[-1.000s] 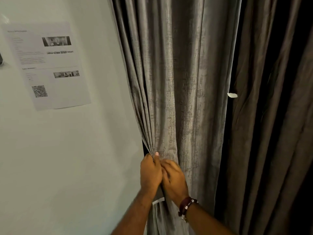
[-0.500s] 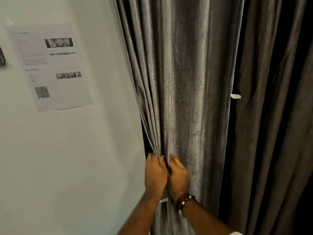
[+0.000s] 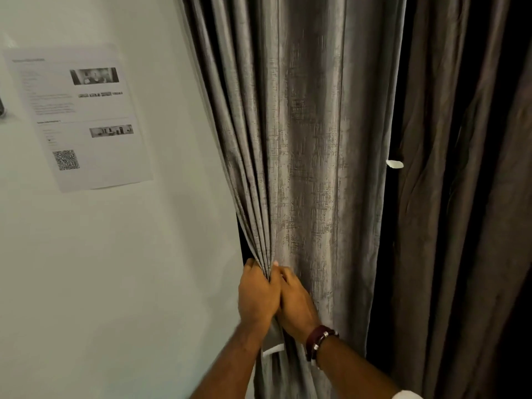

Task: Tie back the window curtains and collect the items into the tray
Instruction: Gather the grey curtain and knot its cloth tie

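Paper first, out at nine o'clock: a printed notice sheet point(image 3: 77, 116) with small photos and a QR code, stuck flat on the pale wall point(image 3: 115, 269). Moving across, and here's the action at six o'clock. The left hand point(image 3: 257, 295) grips the gathered pleats of the grey curtain point(image 3: 311, 168), fingers curled round the bunched leading edge where it meets the wall. Right beside it, touching it, the right hand point(image 3: 296, 306) lies on the same bundle with its fingers bent into the folds, a dark red bracelet point(image 3: 318, 339) on the wrist. Just below the two hands a strip of grey fabric with a white end point(image 3: 273, 345) peeks out, quite possibly the tie-back, though that's hard to confirm. The curtain fills the middle from twelve down to six, hanging in long vertical folds. This cloth looks soft and fairly heavy, with a sheen that suggests it could slide through a loose grip, so take it where the pleats are already bunched and squeeze the whole bundle. Over to three o'clock: a small white tag point(image 3: 394, 164) on the curtain's far edge, then a darker brown curtain panel point(image 3: 466, 211) in shadow. No tray in view, so the collecting looks to be yet to come
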